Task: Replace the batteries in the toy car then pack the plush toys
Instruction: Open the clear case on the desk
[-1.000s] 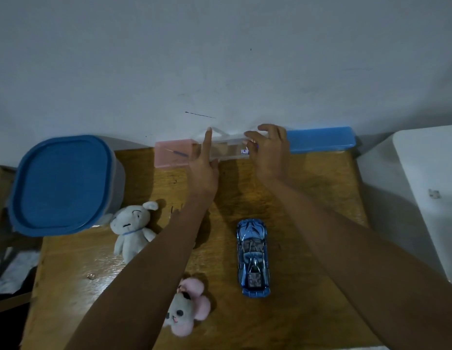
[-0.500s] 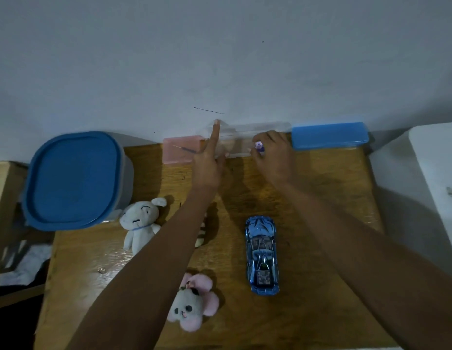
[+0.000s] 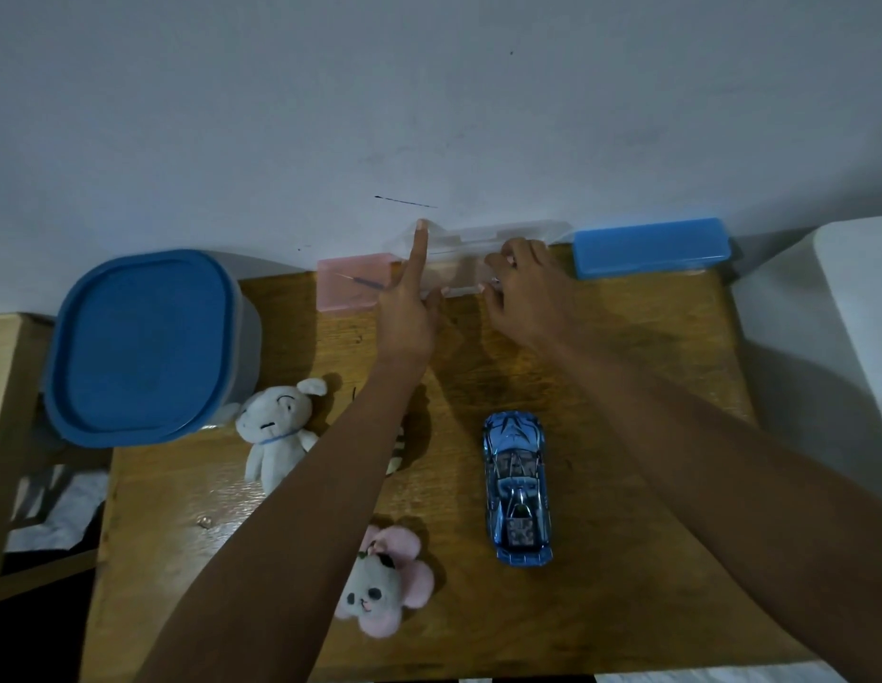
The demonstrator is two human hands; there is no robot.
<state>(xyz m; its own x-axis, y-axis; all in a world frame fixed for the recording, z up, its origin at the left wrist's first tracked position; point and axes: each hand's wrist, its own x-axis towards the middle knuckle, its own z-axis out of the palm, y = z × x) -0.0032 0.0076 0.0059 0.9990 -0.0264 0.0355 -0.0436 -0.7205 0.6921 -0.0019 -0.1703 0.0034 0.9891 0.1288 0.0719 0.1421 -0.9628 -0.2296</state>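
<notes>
The left hand (image 3: 404, 308) has its index finger straight up, the tip resting on the raised lid of a clear plastic case (image 3: 471, 258) at the back of the wooden table (image 3: 650, 411), against the wall; its thumb touches the case's front edge, and the other fingers are hidden from me. The right hand (image 3: 522, 293) reaches into the open case with its fingers curled down, and something small and pale shows at the fingertips, but I cannot tell what it is or whether it is truly pinched. Just left of the clear case sits a pink case (image 3: 352, 285) with a thin dark tool lying in it, and to the right, a shut blue case (image 3: 650, 246). Nearer to the person, the blue toy car (image 3: 515, 485) lies untouched between the two forearms, nose toward the wall. A white plush (image 3: 276, 431) lies left of the left forearm, and a pink-eared plush (image 3: 379, 584) lies at the near edge. A large tub with a blue lid (image 3: 143, 342) stands at the table's left corner.
</notes>
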